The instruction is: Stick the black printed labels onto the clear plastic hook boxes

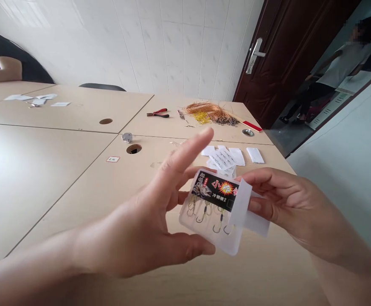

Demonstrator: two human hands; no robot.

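A small clear plastic box (211,236) is tilted in front of me, several fishing hooks (217,223) showing through it. Under its lid lies a black label (214,189) with red and white characters. My left hand (147,216) grips the box from the left, thumb along the lower edge and other fingers partly hidden behind; the index finger points up. A folded white paper strip (241,204) covers the box's right side. Between thumb and fingers, my right hand (287,199) pinches that paper at the box's right edge.
Behind the box lie white cards with hooks (223,158) and a white stack (255,155). Farther back are copper-coloured strands (207,109), red-handled pliers (158,113) and a tape roll (248,132). One person (10,59) sits far left; another (341,63) is beyond the door.
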